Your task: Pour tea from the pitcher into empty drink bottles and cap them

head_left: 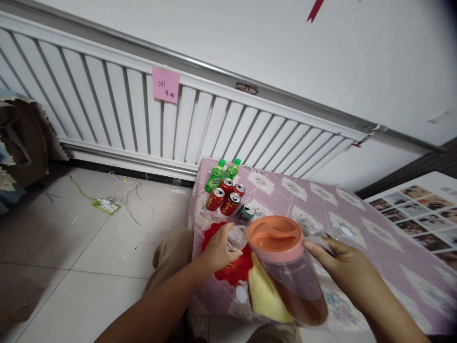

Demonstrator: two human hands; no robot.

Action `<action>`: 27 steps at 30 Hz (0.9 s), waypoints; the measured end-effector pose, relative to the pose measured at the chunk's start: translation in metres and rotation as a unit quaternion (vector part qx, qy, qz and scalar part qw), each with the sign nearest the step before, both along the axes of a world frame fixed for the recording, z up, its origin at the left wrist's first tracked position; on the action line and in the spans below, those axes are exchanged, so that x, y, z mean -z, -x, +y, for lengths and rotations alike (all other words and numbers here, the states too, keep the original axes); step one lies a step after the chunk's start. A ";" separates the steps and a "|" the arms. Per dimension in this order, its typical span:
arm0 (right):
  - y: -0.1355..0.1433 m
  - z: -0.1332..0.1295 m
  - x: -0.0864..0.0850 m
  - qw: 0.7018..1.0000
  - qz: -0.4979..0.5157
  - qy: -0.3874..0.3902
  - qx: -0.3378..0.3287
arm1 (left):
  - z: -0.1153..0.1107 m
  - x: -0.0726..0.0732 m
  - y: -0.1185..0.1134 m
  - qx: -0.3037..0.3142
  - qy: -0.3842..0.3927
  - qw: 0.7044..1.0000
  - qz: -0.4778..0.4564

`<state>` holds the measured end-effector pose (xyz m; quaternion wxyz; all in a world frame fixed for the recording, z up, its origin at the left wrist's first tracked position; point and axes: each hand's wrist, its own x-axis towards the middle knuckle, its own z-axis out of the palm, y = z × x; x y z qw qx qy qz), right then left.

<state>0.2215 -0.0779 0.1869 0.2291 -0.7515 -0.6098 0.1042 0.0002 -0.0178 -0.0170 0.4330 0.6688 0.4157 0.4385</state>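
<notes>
Orange-lidded and see-through, the pitcher leans over the near part of a purple patterned cloth, brown liquid lying low in its body; the right hand grips its handle, thumb on top — the lid slants toward the left hand. That hand is closed around a small clear container, fingers to one side and thumb below; its mouth sits right by the lid's edge, though whether the two touch I cannot tell.

Under the left hand spreads a red scalloped mat; beside it lie a yellow cloth, partly behind the pitcher, and a round white disc. Farther back stand four red cans and one teal can, grouped closely; behind them, two green-capped bottles.

Beyond runs a white radiator bearing a pink note; on the floor to the left — a green-edged power strip; at far right, a photo board.
</notes>
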 end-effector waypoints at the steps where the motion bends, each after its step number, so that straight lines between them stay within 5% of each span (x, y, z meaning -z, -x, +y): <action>1: 0.000 0.000 0.000 1.000 0.000 0.001 -0.001 | 0.000 0.000 0.000 0.001 0.002 1.000 0.000; 27: 0.001 0.000 -0.001 0.999 0.007 0.029 0.026 | 0.001 0.003 -0.001 -0.003 0.001 1.000 -0.017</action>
